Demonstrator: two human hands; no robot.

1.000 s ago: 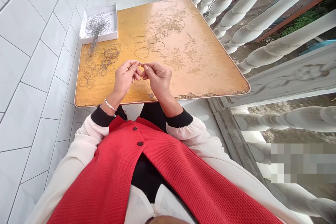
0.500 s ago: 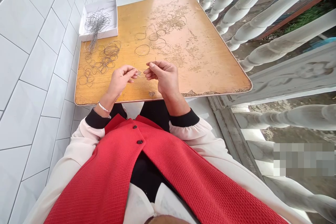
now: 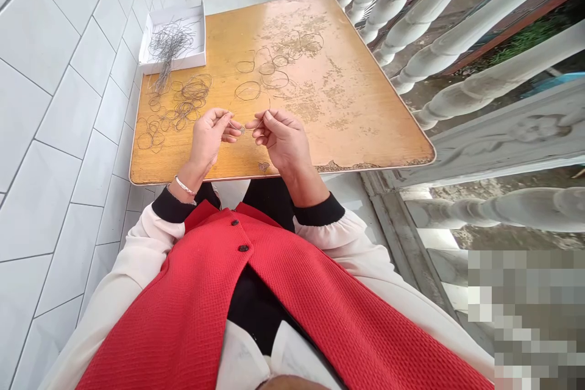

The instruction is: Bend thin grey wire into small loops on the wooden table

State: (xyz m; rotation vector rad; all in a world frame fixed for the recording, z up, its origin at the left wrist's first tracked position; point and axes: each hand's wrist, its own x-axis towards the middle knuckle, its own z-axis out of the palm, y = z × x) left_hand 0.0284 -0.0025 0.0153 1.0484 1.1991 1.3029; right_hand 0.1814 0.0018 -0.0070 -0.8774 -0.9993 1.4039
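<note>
Wire strand (image 3: 242,128), thin and grey, sits at centre frame, spanning the gap between the two hands, with one fine end standing up past the right hand. Compared with the earlier frames, the fingertips that met at the wire have drawn slightly apart; the loops lie much as before.

Left hand (image 3: 209,137) is angled up and to the right, wrist low, and a bangle (image 3: 185,186) sits at the wrist. Left fingers (image 3: 223,122) are narrowly curled, pinching the wire at one side. Right hand (image 3: 283,140) faces it, its fingers (image 3: 267,122) also narrow and closed on the wire. Both forearms rise from black cuffs, with the heels of the hands just above the near edge of the table (image 3: 347,116).

Wire loops (image 3: 183,106) lie tangled at left on the table, just beside the left hand. Separate loops (image 3: 274,67) lie farther up, near the centre of the table. A bundle of wire (image 3: 168,49) rests in a white box (image 3: 171,63) at the upper left corner, one end trailing over the box wall.

Flaking veneer extends from the right hand to the table's right edge, beyond which stands a white balustrade (image 3: 457,30). A tiled wall (image 3: 46,164) runs along the left edge.
</note>
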